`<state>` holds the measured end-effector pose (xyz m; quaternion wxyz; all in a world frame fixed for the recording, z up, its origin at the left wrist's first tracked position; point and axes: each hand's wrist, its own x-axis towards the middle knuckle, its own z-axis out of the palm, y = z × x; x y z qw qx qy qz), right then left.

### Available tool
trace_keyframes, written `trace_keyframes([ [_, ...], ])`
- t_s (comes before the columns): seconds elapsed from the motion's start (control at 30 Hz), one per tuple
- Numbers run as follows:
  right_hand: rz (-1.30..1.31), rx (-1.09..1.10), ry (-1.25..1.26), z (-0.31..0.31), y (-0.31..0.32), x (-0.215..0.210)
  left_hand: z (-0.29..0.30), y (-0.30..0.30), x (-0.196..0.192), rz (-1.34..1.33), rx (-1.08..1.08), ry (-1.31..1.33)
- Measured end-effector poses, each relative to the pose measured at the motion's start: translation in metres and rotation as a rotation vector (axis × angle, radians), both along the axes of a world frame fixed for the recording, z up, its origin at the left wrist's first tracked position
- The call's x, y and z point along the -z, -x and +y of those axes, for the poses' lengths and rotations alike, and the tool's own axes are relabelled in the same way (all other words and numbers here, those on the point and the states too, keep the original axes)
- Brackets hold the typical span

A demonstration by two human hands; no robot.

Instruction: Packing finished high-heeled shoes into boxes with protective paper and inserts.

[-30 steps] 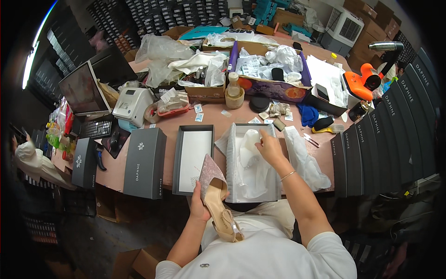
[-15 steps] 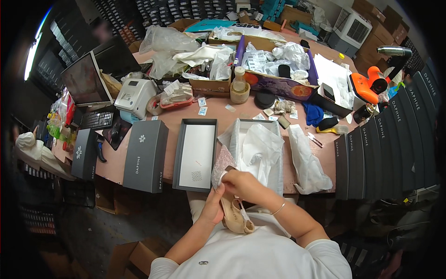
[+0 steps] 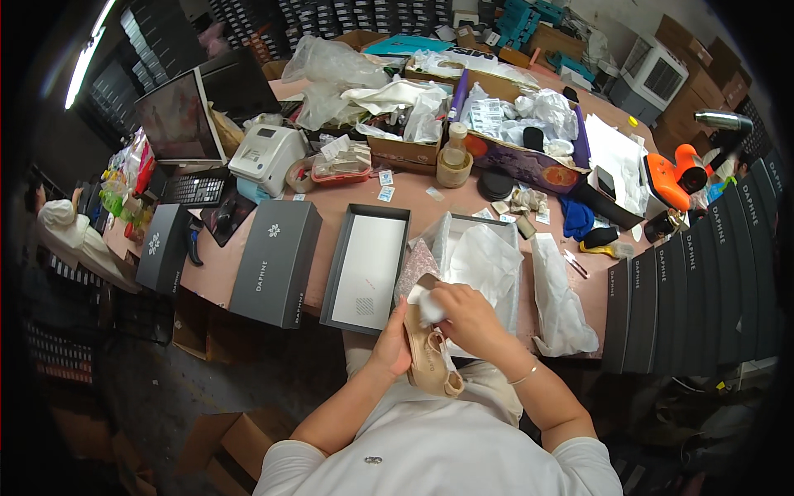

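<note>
And we've got a pink tabletop [image 3: 459, 202], busy right across! Near our edge, a shallow open grey tray [image 3: 368, 256] sits just beside a tissue-lined box [image 3: 514, 285], a bundle of white paper [image 3: 558, 298] to its right. Further left, we see a closed grey box [image 3: 275, 264]; behind, a white printer [image 3: 265, 157], a purple carton [image 3: 513, 163] and a crumpled blue cloth [image 3: 576, 217].

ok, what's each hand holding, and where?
Left hand: the shoe, by its side, around mid-length. Right hand: a white wad, in the fingers; exact grip unclear.
</note>
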<state>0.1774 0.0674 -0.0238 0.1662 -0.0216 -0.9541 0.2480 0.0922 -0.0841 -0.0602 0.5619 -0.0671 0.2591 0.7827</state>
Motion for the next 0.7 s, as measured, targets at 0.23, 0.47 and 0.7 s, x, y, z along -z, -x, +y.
trace_keyframes([
  [0.23, 0.103, 0.164, 0.231, -0.02, 0.002, 0.009, -0.002, -0.014, 0.011, 0.22, 0.01, 0.111],
  [0.47, 0.087, 0.214, 0.359, -0.006, 0.007, 0.013, -0.005, -0.022, 0.011, 0.234, 0.09, 0.121],
  [0.7, 0.047, 0.092, 0.497, 0.015, 0.035, 0.044, 0.0, -0.019, 0.002, 0.269, 0.116, 0.171],
])
